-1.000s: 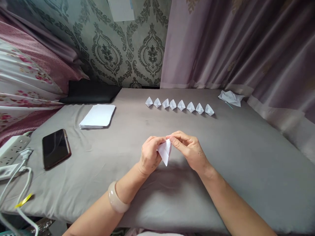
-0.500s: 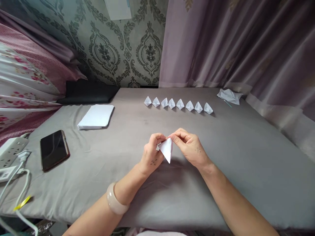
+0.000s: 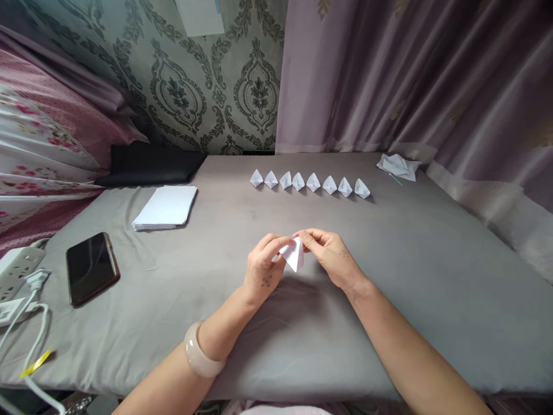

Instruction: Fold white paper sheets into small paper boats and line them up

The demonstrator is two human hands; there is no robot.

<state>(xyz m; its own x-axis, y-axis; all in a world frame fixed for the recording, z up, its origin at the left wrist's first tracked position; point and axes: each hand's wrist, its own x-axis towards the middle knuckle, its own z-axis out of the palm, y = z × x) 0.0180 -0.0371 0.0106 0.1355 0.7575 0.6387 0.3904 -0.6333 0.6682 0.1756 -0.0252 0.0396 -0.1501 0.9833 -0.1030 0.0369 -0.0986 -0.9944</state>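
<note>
A small piece of folded white paper (image 3: pixel 294 256) is held above the grey cloth between my two hands, one corner pointing down toward me. My left hand (image 3: pixel 264 266) grips its left side, thumb and fingers closed on it. On the upper right edge, my right hand (image 3: pixel 332 253) pinches the paper between thumb and forefinger. Some of the fingertips are hidden behind the paper. Beyond my hands, several white folded paper boats (image 3: pixel 313 183) stand in a row.
A stack of white paper (image 3: pixel 166 207) lies at left, with a phone (image 3: pixel 92 268) nearer me. A power strip (image 3: pixel 17 271) with white cables sits at the left edge. Loose folded papers (image 3: pixel 400 167) lie at back right, and a black folded item (image 3: pixel 151 165) at back left.
The folded paper's downward point has risen and looks shorter. My left fingers have shifted over the paper's top, and my right hand keeps its pinch. The whole view has moved slightly.
</note>
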